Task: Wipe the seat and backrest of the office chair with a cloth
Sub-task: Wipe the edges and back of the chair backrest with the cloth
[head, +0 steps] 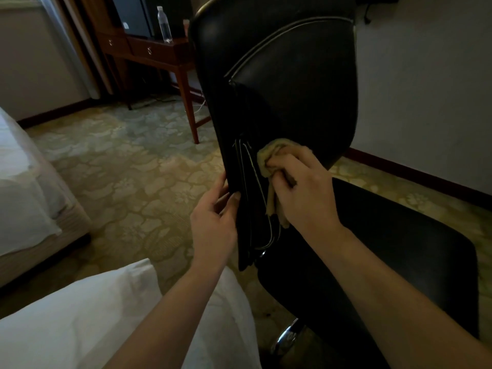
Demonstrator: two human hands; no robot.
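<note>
Right hand [303,190] is clenched round the cloth [274,153], a yellowish wad bunched under the fingers and pressed against the lower part of the backrest [287,83]. A tail of it hangs below the palm. Left hand [213,211] is grasping the backrest's edge just left of centre frame, thumb on the near face, bracing it. I read this as the backrest pass, low down by the pale piped seam. The seat [399,249], that dark slab at lower right, looks like the part yet to come, though I can't judge from here what is already clean.

Now the risks as I see them. The chair sits on a chrome post [288,339] at the bottom of the frame, so a hard push with the cloth could swivel the backrest away if my left grip slackens. The hanging tail could snag in the gap where backrest meets seat. The wad is small, so a wide stroke may leave strips unwiped, and in this dim light missed patches on black would be hard to spot.

Further out there's patterned carpet [127,169] and white bedding [93,315] at lower left. In the upper left is a wooden desk [159,50] with a water bottle [164,23] on it, well apart from the chair.
</note>
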